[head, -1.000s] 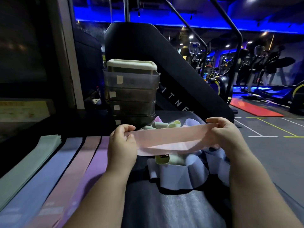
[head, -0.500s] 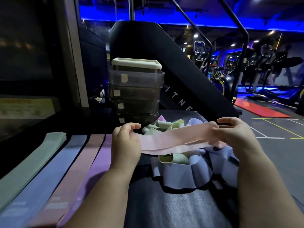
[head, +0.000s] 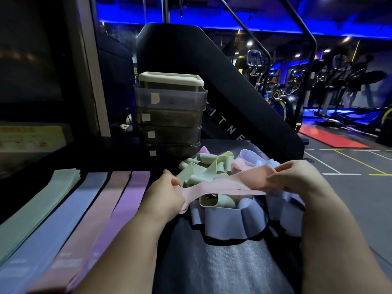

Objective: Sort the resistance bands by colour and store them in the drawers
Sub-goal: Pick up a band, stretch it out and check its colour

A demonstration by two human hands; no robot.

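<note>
A pink resistance band (head: 228, 183) is stretched between my hands above a loose pile of bands (head: 214, 166) in green, blue and pink. My left hand (head: 164, 193) grips its left end, which droops below the fist. My right hand (head: 297, 177) pinches its right end. To the left, flat bands lie side by side: a green stack (head: 45, 200), a blue one (head: 70, 213), a pink one (head: 96, 211) and a purple one (head: 125, 206). A stack of translucent drawers (head: 169, 119) with a cream lid stands behind the pile, all shut.
Everything rests on a dark padded surface (head: 212, 262). A black slanted machine panel (head: 222, 85) rises behind the drawers. To the right the surface ends above the gym floor (head: 360, 187), with exercise machines far back. A dark wall with a yellow notice (head: 31, 136) is at left.
The pink band has sagged and twisted, its left end lower. My left hand has dropped and turned; my right hand has shifted slightly right. The view has moved closer to the pile.
</note>
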